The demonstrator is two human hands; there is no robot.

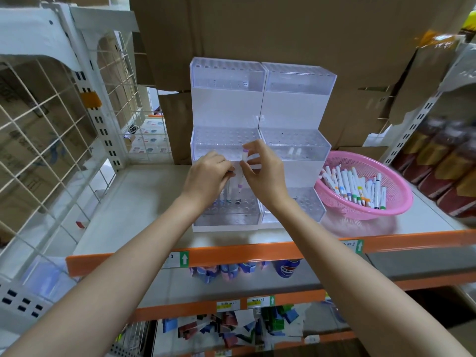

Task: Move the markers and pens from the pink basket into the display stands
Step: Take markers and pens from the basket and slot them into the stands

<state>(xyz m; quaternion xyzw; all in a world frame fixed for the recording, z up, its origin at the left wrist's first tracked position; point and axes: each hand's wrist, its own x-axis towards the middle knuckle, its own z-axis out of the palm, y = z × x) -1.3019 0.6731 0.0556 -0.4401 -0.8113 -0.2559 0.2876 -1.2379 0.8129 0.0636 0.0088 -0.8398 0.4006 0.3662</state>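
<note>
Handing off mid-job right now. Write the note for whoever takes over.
Right hand pinches a white purple-capped marker, upright over the left clear acrylic tiered stand.
Left hand grips a few white markers at that stand's lowest tier.
Done: only those few are at the lowest tier's holes; most holes there and in the right clear acrylic stand show no markers.
Left: a pile of loose markers stays in the round pink plastic basket, right of the stands.
</note>
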